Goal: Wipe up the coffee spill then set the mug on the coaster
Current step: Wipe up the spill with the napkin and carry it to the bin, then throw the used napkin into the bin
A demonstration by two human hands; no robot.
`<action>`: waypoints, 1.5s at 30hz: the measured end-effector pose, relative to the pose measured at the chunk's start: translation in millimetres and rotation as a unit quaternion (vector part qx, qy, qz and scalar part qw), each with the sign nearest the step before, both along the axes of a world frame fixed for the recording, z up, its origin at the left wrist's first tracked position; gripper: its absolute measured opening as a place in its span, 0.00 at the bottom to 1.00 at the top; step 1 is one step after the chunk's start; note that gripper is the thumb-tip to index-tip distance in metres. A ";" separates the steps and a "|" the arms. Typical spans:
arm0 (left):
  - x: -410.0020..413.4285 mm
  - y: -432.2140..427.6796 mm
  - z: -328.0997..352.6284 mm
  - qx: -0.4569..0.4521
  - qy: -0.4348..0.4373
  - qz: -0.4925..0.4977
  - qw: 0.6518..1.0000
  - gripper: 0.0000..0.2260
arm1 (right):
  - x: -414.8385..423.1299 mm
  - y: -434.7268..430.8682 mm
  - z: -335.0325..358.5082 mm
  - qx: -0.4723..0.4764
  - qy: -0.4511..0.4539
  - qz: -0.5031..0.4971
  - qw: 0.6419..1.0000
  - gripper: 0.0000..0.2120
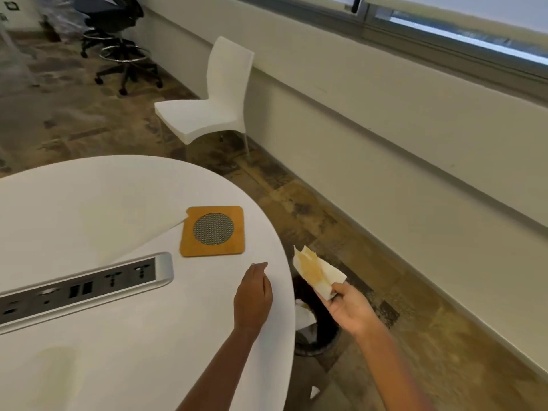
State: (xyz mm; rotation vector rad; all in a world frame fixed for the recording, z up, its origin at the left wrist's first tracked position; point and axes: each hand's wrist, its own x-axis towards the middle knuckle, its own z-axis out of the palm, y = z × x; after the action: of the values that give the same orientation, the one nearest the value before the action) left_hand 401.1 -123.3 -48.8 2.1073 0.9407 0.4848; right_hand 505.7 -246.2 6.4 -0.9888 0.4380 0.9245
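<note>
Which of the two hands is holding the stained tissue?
The right hand pinches the brown-stained tissue, out past the table edge above the dark bin. The left hand holds nothing and hovers over the table.

The table (118,203) was white, the coaster (212,231) orange-brown with a grey mesh-patterned disc, the tissue (317,272) white with a tan stain, the chair (213,93) white, the bin (318,324) black.
</note>
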 end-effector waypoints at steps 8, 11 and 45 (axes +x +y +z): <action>52.0 -15.3 -9.6 0.032 0.051 -0.042 0.997 0.17 | 75.7 -28.9 -76.3 -0.169 -0.036 0.017 0.985 0.26; 60.1 -11.2 -15.9 0.042 0.071 -0.044 0.996 0.17 | 88.3 -24.5 -98.6 -0.204 -0.033 0.038 0.978 0.24; -91.8 176.7 6.4 0.110 0.125 0.173 0.971 0.13 | -16.8 210.8 -38.4 -0.185 -0.452 0.387 0.782 0.14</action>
State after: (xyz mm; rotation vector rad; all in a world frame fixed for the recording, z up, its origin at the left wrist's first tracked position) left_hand 309.3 53.4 -42.4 2.2452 1.4749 0.5256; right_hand 488.9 -35.3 -32.0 -1.9043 -0.7035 0.9524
